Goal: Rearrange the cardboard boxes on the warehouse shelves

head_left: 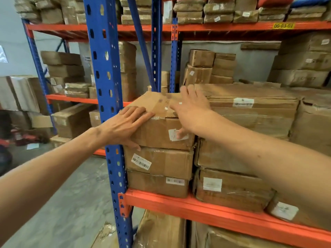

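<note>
Head view: top brown taped cardboard box (161, 120) of three-high stack, frame centre, beside blue upright (107, 97). Left hand (125, 126) flat on near corner, right hand (189, 111) spread on top, neither gripping. Likely repositioning; next needs firm two-sided grasp.

Brown cardboard boxes (161, 133) (white labels), blue uprights (107, 77), orange beams (215, 213)

The top box (161, 120) sits on a stack of two more boxes (159, 163) at the left end of the shelf beam (206, 212), just right of the upright post (107, 86). The left hand (123, 126) lies on its near left corner, the right hand (189, 108) on its right edge. A wide stack of boxes (247, 122) stands right beside it, with smaller boxes (209, 67) behind.
</note>
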Available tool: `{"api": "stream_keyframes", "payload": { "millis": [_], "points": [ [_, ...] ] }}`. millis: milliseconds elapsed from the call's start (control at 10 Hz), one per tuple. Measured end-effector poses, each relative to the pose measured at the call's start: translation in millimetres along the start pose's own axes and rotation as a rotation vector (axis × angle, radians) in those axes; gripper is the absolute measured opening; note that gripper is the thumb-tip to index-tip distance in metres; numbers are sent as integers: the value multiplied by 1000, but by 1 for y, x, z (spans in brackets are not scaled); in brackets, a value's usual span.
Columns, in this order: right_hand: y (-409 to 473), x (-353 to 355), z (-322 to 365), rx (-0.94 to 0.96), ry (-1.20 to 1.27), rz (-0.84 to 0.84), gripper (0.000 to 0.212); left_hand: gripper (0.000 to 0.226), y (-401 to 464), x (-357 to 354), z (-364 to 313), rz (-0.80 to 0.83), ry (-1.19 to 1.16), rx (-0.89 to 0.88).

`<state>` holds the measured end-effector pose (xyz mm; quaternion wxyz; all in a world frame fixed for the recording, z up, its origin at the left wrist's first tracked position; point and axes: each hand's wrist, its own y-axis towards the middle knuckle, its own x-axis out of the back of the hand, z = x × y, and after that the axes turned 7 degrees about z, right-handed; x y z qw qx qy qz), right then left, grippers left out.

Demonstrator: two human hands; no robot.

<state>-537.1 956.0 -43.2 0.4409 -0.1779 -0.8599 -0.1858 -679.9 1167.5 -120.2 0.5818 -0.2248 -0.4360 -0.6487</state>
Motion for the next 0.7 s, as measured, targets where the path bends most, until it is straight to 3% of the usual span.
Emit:
{"api": "stream_keyframes", "payload": {
  "millis": [200, 400, 600, 700],
  "points": [
    [21, -22, -8, 34, -92, 219, 113, 121, 3, -5, 8, -18, -19, -40],
    [26, -18, 0, 53, -162, 251, 114, 121, 3, -13, 10, -94, 10, -43],
    [20, -22, -2, 42, -78, 148, 110, 120, 3, -14, 4, -200, -38, -10],
    [-15, -42, 16, 50, 341, -97, 86, 107, -21, -27, -18, -323, -232, 74]
  ]
}}
